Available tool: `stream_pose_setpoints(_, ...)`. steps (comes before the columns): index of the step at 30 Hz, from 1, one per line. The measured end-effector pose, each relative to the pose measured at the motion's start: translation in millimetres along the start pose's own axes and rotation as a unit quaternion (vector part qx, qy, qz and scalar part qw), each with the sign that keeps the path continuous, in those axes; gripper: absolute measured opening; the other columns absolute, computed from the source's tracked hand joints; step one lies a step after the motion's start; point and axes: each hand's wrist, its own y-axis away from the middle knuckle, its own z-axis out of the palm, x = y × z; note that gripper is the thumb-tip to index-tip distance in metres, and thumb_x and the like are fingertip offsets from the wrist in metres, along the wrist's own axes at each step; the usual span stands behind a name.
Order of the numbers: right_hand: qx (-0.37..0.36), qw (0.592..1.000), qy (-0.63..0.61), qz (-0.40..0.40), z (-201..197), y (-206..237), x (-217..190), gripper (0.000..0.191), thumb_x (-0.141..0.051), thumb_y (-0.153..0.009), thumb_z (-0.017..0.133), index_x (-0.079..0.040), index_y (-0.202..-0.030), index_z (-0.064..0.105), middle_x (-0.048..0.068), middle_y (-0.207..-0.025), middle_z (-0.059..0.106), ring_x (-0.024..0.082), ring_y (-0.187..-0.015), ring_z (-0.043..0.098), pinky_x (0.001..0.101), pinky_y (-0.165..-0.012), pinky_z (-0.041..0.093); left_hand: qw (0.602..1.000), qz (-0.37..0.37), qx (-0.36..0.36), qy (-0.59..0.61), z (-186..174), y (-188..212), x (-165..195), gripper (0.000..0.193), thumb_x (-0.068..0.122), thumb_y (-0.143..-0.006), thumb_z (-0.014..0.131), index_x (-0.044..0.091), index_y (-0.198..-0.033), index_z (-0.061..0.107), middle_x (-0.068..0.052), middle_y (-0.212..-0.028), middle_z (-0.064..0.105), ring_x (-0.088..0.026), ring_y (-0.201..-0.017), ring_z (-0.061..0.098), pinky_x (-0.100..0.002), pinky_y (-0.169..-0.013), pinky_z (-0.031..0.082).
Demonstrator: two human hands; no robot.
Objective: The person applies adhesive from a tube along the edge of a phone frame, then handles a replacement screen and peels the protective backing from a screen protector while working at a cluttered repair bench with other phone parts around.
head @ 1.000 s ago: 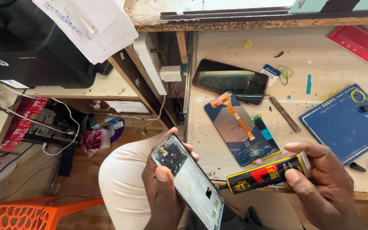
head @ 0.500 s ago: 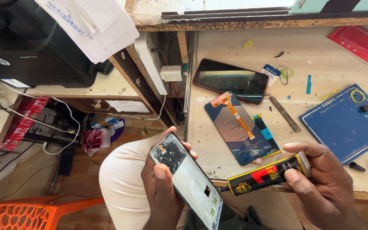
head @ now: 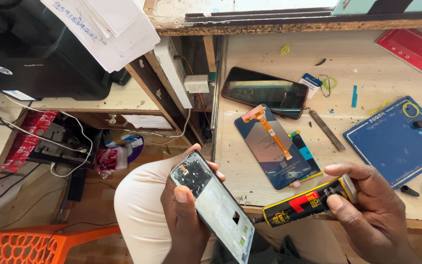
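My left hand [head: 184, 215] grips the phone frame [head: 213, 205]; my right hand [head: 374, 215] pinches the glue tube [head: 308, 201], nozzle near the frame's edge, above the table [head: 269, 54].

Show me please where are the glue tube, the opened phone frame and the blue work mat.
glue tube [head: 305, 204], head view, on its black and yellow body.
opened phone frame [head: 219, 210], head view, on its inner plate.
blue work mat [head: 396, 144], head view, on its bare middle.
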Motion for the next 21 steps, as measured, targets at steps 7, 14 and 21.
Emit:
stream_pose_setpoints(7, -0.011, 1.000, 0.010, -0.027, -1.0, 1.6, 0.9, 0.046, 0.008, -0.093, 0.052, 0.009, -0.139, 0.049, 0.017, -0.114, 0.064, 0.014, -0.109, 0.061, 0.0307, -0.100, 0.049, 1.000, -0.004, -0.002, 0.005, -0.8, 0.1, 0.2, 0.106, 0.074, -0.090, 0.061, -0.010, -0.151, 0.040, -0.019, -0.113, 0.062, -0.024, -0.101, 0.064, -0.037, -0.085, 0.054)
stream_pose_setpoints(14, -0.012, 0.999, 0.007, -0.034, -1.3, 2.6, 3.5, 0.046, 0.008, -0.093, 0.052, 0.009, -0.138, 0.050, 0.017, -0.114, 0.064, 0.015, -0.107, 0.062, 0.0306, -0.099, 0.050, 1.000, 0.008, 0.001, -0.010, -0.6, 0.1, 0.2, 0.105, 0.074, -0.091, 0.061, -0.011, -0.149, 0.042, -0.019, -0.112, 0.063, -0.023, -0.100, 0.064, -0.036, -0.083, 0.054)
stream_pose_setpoints(21, -0.001, 1.000, 0.014, -0.022, 1.8, 1.9, 1.1, 0.046, 0.006, -0.091, 0.053, 0.009, -0.137, 0.049, 0.017, -0.117, 0.064, 0.014, -0.108, 0.062, 0.0298, -0.098, 0.050, 1.000, 0.014, 0.000, 0.003, -1.5, -0.3, -1.3, 0.108, 0.075, -0.089, 0.063, -0.011, -0.150, 0.041, -0.019, -0.112, 0.062, -0.023, -0.100, 0.064, -0.036, -0.084, 0.054)
